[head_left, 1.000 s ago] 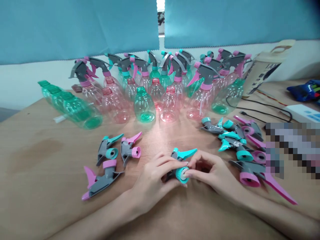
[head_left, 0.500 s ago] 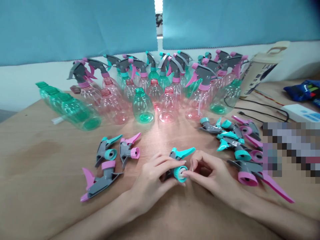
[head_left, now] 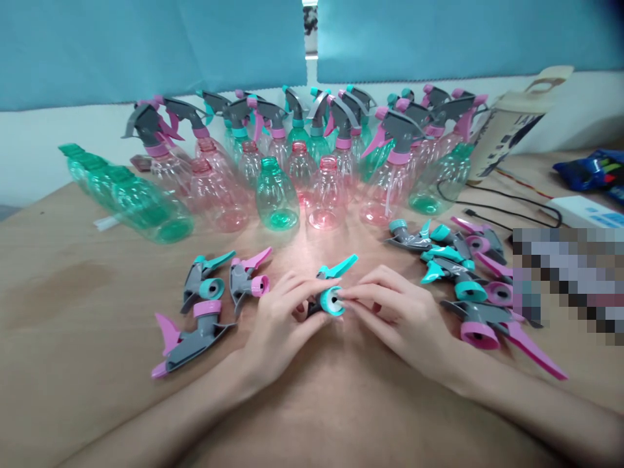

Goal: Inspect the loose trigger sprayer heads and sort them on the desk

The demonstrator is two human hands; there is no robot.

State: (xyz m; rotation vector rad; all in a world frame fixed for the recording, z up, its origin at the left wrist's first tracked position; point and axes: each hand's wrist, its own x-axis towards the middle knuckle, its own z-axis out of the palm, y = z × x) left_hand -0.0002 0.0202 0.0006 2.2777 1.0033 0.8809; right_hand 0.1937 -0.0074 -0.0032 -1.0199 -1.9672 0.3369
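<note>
My left hand (head_left: pixel 287 318) is closed around a grey and teal spray trigger head (head_left: pixel 336 270), its collar turned up towards me. Inside the collar sits a white washer (head_left: pixel 333 300) with a dark hole in its middle. The thumb and fingertips of my right hand (head_left: pixel 400 312) are pinched together at the right side of the collar, at the edge of the washer. Left of my hands lie two pink-and-grey trigger heads (head_left: pixel 205 331) and a teal one (head_left: pixel 202 283). Several more trigger heads (head_left: pixel 458 276) are heaped on the right.
Across the back of the table (head_left: pixel 63 273) stand several green bottles (head_left: pixel 277 195) and pink bottles (head_left: pixel 327 195), many with trigger heads fitted. A tumbler (head_left: pixel 507 130), a black cable (head_left: pixel 526 201), a white box (head_left: pixel 589 218) and a blue packet (head_left: pixel 589 172) are at the right.
Both hands and the trigger head have moved up and slightly left in view. My right thumb has shifted off the washer's middle to its edge, so the dark hole now shows.
</note>
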